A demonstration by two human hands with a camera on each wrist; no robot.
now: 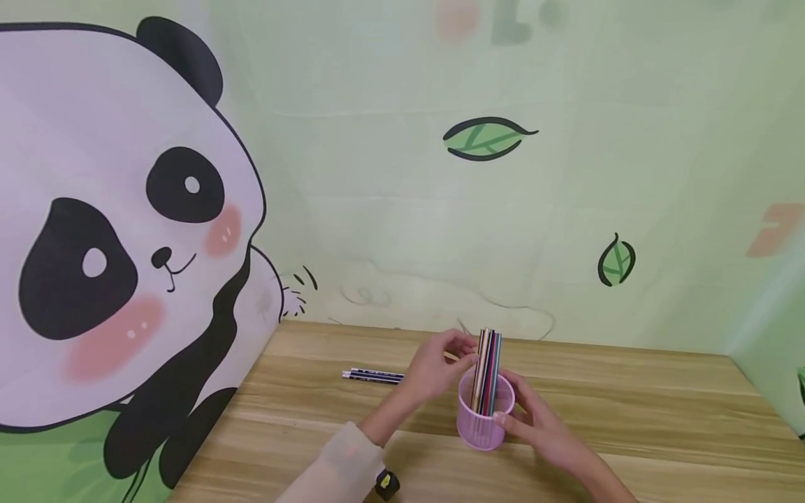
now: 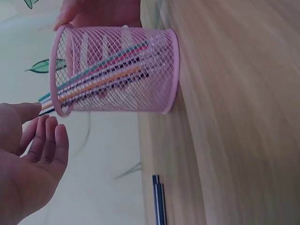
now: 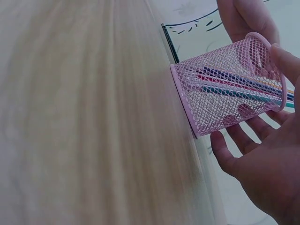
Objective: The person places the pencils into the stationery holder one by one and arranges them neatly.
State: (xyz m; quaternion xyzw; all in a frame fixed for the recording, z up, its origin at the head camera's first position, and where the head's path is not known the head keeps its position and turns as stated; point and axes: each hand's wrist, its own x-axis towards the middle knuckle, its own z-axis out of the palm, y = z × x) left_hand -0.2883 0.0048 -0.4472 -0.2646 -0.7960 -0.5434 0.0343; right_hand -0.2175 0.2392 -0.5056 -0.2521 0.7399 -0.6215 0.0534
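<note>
A pink mesh pencil cup (image 1: 481,427) stands upright on the wooden table. Several coloured pencils (image 1: 487,374) lean inside it, their ends rising above the rim; orange, red and teal ones show through the mesh in the left wrist view. My right hand (image 1: 539,426) holds the cup from the right, thumb at the rim and fingers around the far side. Beside the pencil tops is my left hand (image 1: 440,367). Its thumb (image 2: 29,110) is right at the pencil ends, while the other fingers (image 2: 49,140) are loosely bent below the rim.
Dark pencils (image 1: 374,376) with white ends lie on the table (image 1: 604,402) left of the cup, partly behind the left forearm. A small black object (image 1: 386,484) with a yellow mark is near the left sleeve. Behind the table hangs a panda-printed backdrop (image 1: 377,175).
</note>
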